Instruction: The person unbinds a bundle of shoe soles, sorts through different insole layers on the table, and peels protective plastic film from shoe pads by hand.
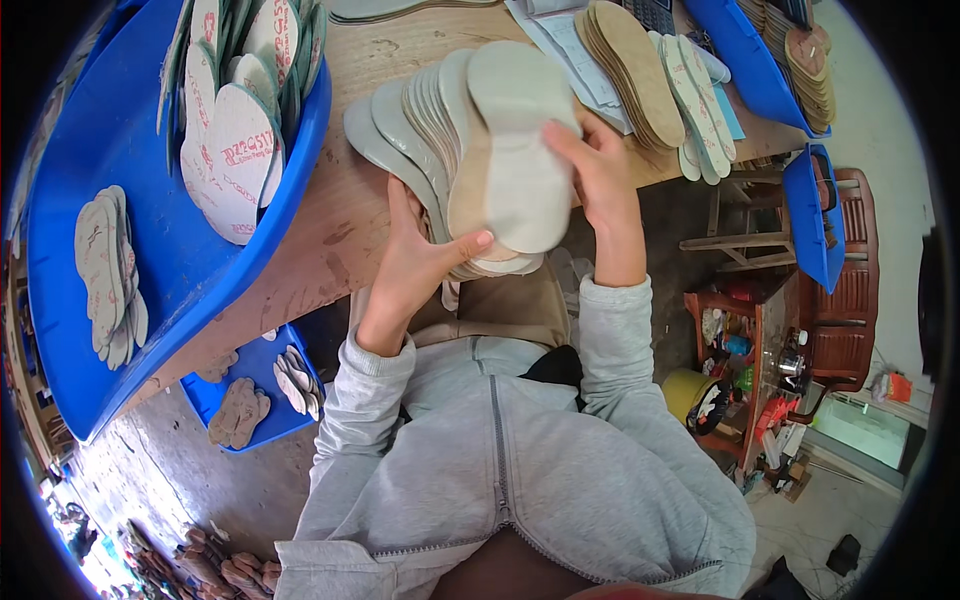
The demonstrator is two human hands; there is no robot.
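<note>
A fanned stack of pale grey-white shoe insoles (423, 105) rests at the near edge of the wooden table in front of me. My left hand (425, 255) is closed round the near left side of the stack, its thumb lying across the lower end and its fingers partly hidden underneath. On top, one insole (520, 90) leans to the right over a tan-faced one (468, 195). My right hand (597, 170) pinches that top insole at its right edge, thumb on its upper face and fingers behind. The insole's lower part is slightly blurred.
Left of me, a large blue bin (150, 200) holds printed insoles. Another blue tray (285, 420) with insole piles sits lower. Tan insoles (630, 75), printed insoles (695, 100) and papers (570, 60) lie at the table's right. A wooden chair (840, 290) stands farther right.
</note>
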